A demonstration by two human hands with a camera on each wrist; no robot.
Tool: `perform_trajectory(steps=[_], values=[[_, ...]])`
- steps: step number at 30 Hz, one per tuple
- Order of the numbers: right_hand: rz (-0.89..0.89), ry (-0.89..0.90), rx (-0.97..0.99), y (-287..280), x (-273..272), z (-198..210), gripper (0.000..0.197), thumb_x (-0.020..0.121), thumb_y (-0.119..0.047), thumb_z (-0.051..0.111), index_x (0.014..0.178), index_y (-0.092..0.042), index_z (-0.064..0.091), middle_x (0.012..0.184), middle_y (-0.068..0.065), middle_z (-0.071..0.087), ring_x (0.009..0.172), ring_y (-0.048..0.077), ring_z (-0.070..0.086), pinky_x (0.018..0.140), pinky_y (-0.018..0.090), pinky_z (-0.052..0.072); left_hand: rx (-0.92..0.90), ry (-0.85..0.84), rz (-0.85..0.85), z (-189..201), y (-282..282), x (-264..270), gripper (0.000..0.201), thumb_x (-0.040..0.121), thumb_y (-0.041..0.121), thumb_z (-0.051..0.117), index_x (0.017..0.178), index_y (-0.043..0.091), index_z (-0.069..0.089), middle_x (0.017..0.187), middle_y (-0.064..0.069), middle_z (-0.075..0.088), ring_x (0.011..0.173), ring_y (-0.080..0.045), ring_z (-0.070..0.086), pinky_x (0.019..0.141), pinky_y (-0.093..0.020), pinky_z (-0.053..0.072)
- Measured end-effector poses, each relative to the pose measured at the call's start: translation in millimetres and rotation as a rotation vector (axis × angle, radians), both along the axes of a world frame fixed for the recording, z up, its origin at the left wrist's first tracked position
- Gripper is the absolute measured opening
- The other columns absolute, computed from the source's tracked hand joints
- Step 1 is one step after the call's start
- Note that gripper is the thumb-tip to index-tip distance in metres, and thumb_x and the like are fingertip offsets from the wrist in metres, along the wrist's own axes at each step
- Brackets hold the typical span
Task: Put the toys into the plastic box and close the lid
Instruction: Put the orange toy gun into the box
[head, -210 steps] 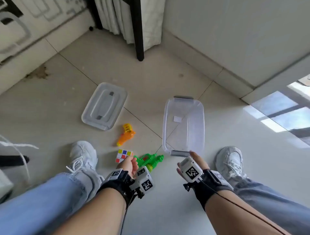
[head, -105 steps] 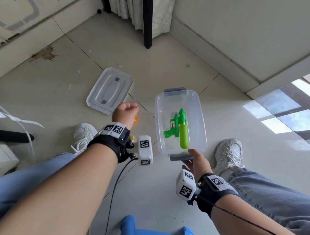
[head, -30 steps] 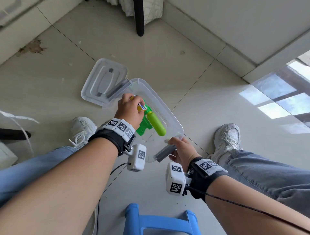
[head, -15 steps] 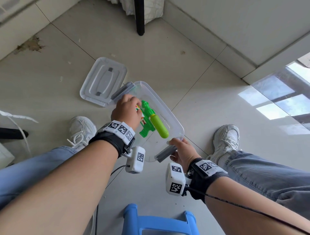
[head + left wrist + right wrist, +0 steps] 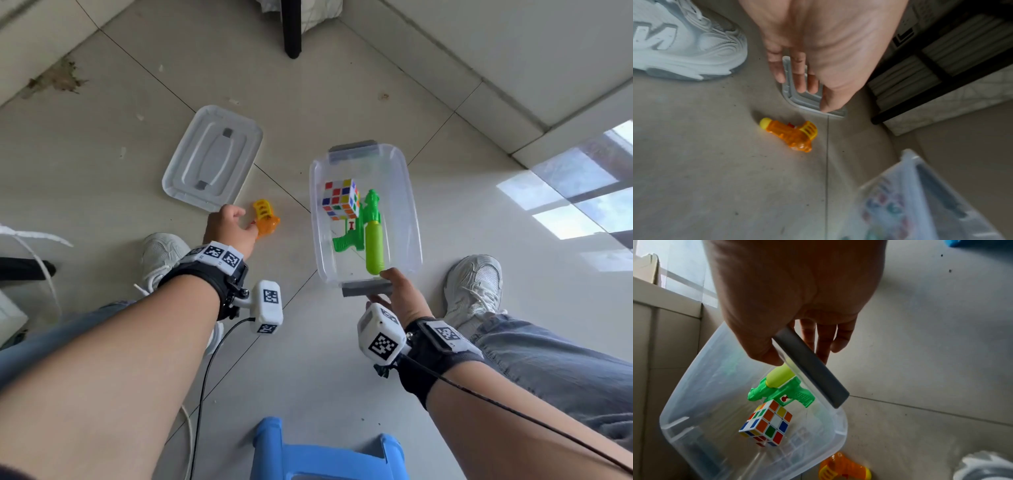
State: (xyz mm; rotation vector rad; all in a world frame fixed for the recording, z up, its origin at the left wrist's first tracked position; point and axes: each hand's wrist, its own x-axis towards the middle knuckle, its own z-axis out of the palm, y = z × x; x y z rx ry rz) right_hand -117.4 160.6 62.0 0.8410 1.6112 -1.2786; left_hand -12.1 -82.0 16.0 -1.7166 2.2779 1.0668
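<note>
The clear plastic box (image 5: 413, 219) stands on the floor between my feet. Inside lie a colour cube (image 5: 340, 199) (image 5: 766, 421) and a green water gun (image 5: 363, 233) (image 5: 781, 391). My right hand (image 5: 382, 287) (image 5: 797, 353) grips the grey latch (image 5: 367, 290) (image 5: 813, 369) at the box's near end, thumb on top and fingers below. An orange toy gun (image 5: 265, 219) (image 5: 791, 134) lies on the tiles left of the box. My left hand (image 5: 245, 222) (image 5: 801, 91) hovers just above it, fingers relaxed and holding nothing. The lid (image 5: 212, 157) lies flat on the floor beyond it.
White shoes (image 5: 161, 257) (image 5: 476, 287) flank the toys. A blue stool (image 5: 325, 452) sits close in front of me. A black furniture leg (image 5: 291, 31) stands farther off, and a wall edge runs along the right.
The cube now lies in the box, let go by my left hand. That hand moved left to above the orange gun. The box has swung back from its leftward slant to straight.
</note>
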Motion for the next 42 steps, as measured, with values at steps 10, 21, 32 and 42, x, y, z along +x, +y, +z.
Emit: perform_trajectory(steps=[10, 21, 32, 42], values=[[-0.188, -0.072, -0.109, -20.8, -12.5, -16.9, 0.015, 0.080, -0.026, 0.061, 0.088, -0.017, 0.052, 0.094, 0.003, 0.060, 0.080, 0.016, 0.064, 0.063, 0.029, 0.045, 0.080, -0.178, -0.048, -51.4, -11.1, -4.5, 0.050, 0.081, 0.029, 0.067, 0.128, 0.020, 0.053, 0.131, -0.013, 0.050, 0.114, -0.033, 0.057, 0.091, -0.037, 0.046], [-0.190, -0.107, -0.133, -34.8, -16.6, -30.3, 0.010, 0.085, -0.021, 0.055, 0.079, -0.017, 0.048, 0.086, 0.002, 0.059, 0.071, 0.017, 0.055, 0.053, 0.026, 0.035, 0.062, -0.322, -0.192, -91.3, -23.8, -6.6, 0.036, 0.075, 0.020, 0.067, 0.109, 0.016, 0.060, 0.115, -0.015, 0.059, 0.106, -0.036, 0.059, 0.093, -0.039, 0.049], [-0.179, -0.136, -0.104, -37.0, -16.4, -22.5, 0.010, 0.084, -0.022, 0.055, 0.082, -0.016, 0.048, 0.079, 0.003, 0.058, 0.064, 0.018, 0.052, 0.052, 0.026, 0.036, 0.096, -0.336, -0.255, -91.4, -26.3, -12.7, 0.028, 0.082, 0.019, 0.064, 0.109, 0.013, 0.061, 0.112, -0.017, 0.063, 0.098, -0.036, 0.064, 0.083, -0.038, 0.054], [-0.158, -0.065, -0.086, -28.1, -15.6, -21.7, 0.005, 0.086, -0.018, 0.054, 0.085, -0.016, 0.049, 0.092, 0.003, 0.058, 0.075, 0.017, 0.060, 0.055, 0.030, 0.037, 0.159, -0.134, -0.171, -59.1, -13.5, -17.1, 0.030, 0.087, 0.022, 0.061, 0.115, 0.012, 0.059, 0.114, -0.008, 0.068, 0.104, -0.030, 0.063, 0.083, -0.030, 0.045]])
